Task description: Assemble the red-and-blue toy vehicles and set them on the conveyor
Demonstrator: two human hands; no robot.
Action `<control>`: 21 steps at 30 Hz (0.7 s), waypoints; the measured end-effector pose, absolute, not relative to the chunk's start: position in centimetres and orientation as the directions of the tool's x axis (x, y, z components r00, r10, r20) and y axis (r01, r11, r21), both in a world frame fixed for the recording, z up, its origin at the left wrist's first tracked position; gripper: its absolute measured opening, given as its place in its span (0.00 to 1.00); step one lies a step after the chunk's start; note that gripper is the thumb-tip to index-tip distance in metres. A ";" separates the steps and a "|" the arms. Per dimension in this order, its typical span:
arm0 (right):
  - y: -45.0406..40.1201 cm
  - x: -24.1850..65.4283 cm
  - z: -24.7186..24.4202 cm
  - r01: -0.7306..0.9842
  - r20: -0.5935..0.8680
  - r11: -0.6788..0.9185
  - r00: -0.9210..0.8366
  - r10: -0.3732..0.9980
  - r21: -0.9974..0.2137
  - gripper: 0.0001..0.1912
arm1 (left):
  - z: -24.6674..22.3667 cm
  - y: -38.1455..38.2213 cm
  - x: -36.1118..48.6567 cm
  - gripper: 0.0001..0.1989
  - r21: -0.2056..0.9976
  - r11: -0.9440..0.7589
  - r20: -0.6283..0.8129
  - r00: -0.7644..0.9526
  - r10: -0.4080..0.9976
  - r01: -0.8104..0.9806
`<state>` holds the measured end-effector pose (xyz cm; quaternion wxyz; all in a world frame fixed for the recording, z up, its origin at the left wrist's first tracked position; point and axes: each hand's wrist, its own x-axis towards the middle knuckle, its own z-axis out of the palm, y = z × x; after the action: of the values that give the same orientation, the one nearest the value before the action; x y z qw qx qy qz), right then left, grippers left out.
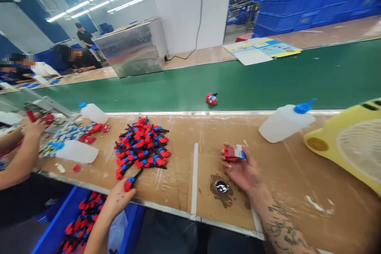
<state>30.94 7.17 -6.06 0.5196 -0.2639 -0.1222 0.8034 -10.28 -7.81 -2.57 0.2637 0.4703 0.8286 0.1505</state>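
Observation:
My left hand pinches a red, blue and black toy part with a black rod pointing up and away. It is just in front of a pile of similar toy parts on the cardboard-covered bench. Palm up, my right hand holds a red, white and blue plastic toy piece in its fingers. Close to the right wrist, a small round dish of dark, shiny liquid sits in a wet stain. On the green belt lies one assembled-looking toy.
White squeeze bottles stand or lie at the right and left. A yellow plastic fan or cover occupies the right edge. Below the bench is a blue crate of toy parts. A co-worker's hand is at far left.

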 end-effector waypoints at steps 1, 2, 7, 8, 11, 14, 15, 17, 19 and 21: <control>7.1 31.0 -6.0 -0.774 -0.289 -0.442 -0.341 0.894 -0.453 0.21 | -2.7 -8.1 -10.2 0.20 0.579 0.538 -0.366 -0.395 0.843 0.612; 7.1 31.0 -6.0 -0.778 -0.278 -0.447 -0.355 0.893 -0.442 0.21 | -2.9 -8.4 -10.0 0.24 0.644 0.572 -0.417 -0.394 0.819 0.508; 7.5 30.7 -6.1 -0.799 -0.200 -0.411 -0.359 0.912 -0.439 0.21 | -3.9 -8.8 -6.4 0.34 0.844 0.523 -0.524 -0.399 0.753 -0.121; 7.5 30.6 -6.1 -0.804 -0.189 -0.406 -0.359 0.914 -0.434 0.22 | -3.8 -8.4 -5.1 0.31 0.833 0.505 -0.553 -0.348 0.757 -0.227; 7.5 30.4 -5.8 -0.814 -0.178 -0.398 -0.355 0.918 -0.424 0.23 | -3.0 -6.5 -1.0 0.21 0.761 0.493 -0.585 -0.117 0.802 -0.422; 7.4 30.5 -5.7 -0.815 -0.180 -0.366 -0.319 0.931 -0.449 0.23 | -1.7 -4.3 2.4 0.20 0.780 0.474 -0.488 0.078 0.869 -0.408; 7.3 30.5 -5.7 -0.812 -0.173 -0.356 -0.312 0.934 -0.462 0.24 | -1.3 -3.6 3.3 0.21 0.815 0.459 -0.431 0.159 0.888 -0.354; 7.3 30.6 -5.8 -0.801 -0.151 -0.344 -0.311 0.938 -0.490 0.27 | -0.3 -2.0 4.8 0.21 0.909 0.375 -0.298 0.346 0.889 -0.180; 7.3 30.6 -6.0 -0.789 -0.130 -0.324 -0.302 0.944 -0.522 0.29 | 0.7 -0.5 6.0 0.16 0.983 0.151 -0.181 0.514 0.838 0.099; 7.4 30.6 -6.1 -0.786 -0.115 -0.287 -0.269 0.956 -0.547 0.31 | 1.6 1.0 7.2 0.13 0.903 -0.232 -0.062 0.644 0.762 0.361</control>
<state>30.61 7.44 -6.13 0.5642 -0.2173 -0.1956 0.7722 7.24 0.95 1.62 0.4970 0.7584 0.3702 0.2021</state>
